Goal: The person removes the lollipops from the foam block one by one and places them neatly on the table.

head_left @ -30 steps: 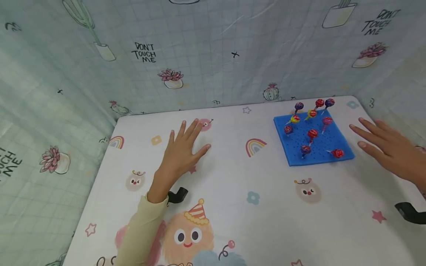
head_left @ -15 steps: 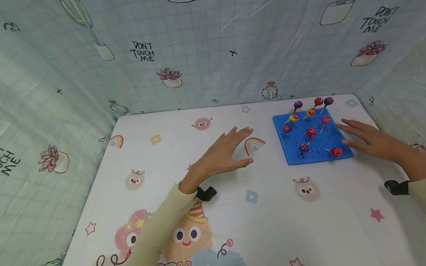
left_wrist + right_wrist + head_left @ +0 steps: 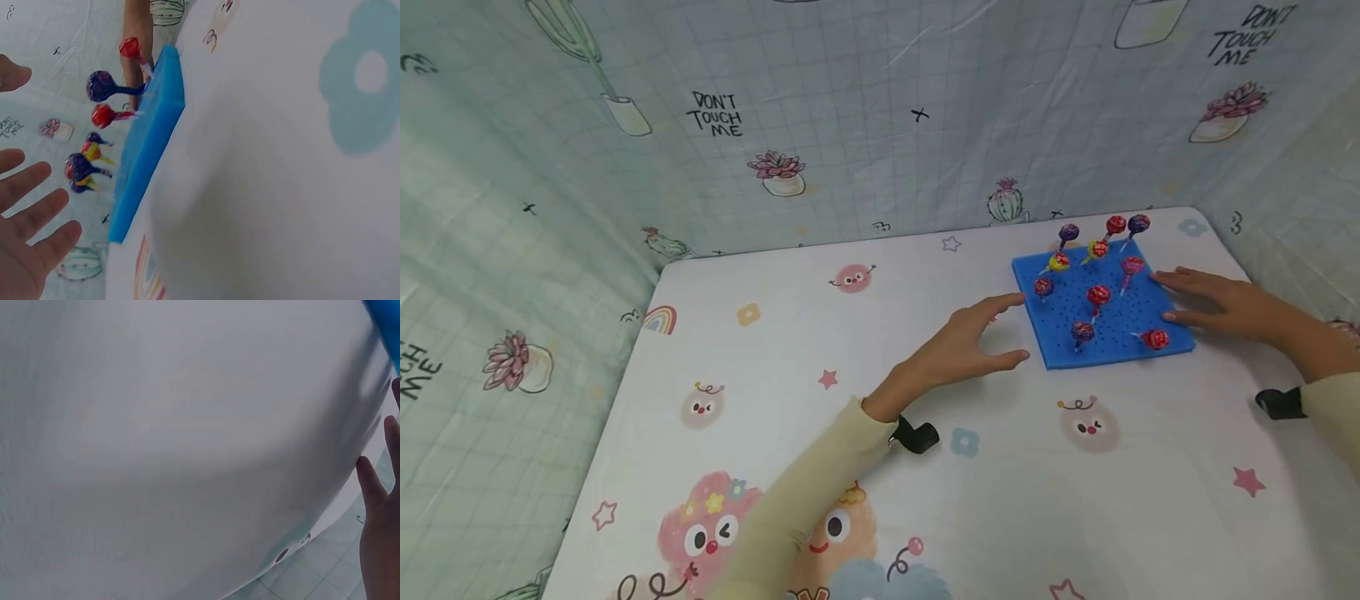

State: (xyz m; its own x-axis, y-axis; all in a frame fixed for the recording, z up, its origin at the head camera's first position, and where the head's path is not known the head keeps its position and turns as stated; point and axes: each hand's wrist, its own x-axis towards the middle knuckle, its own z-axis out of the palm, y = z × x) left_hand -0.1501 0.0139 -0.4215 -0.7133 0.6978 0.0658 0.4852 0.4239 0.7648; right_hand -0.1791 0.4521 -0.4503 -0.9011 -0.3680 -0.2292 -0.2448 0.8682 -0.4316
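A blue foam board [image 3: 1126, 329] lies on the table at the right in the head view. Several wrapped lollipops stand in it by their sticks, such as a red one [image 3: 1098, 295] and a yellow one [image 3: 1058, 262]. Another red lollipop [image 3: 1155, 339] leans low near the front right corner. My left hand [image 3: 951, 354] is by the board's left edge, thumb and fingers spread and holding nothing. On the opposite side, my right hand [image 3: 1232, 308] has its fingertips at the right edge; whether they touch it I cannot tell. The left wrist view shows the left fingers [image 3: 40, 212] straight.
The table [image 3: 1000, 517] has a white cover with printed cartoon figures. A printed curtain [image 3: 850, 125] hangs behind it and at both sides. Black wrist mounts [image 3: 917, 435] sit under both forearms.
My left hand has moved right across the table to the board's left edge. My right hand has come left to its right edge. The lollipops and board look unmoved.
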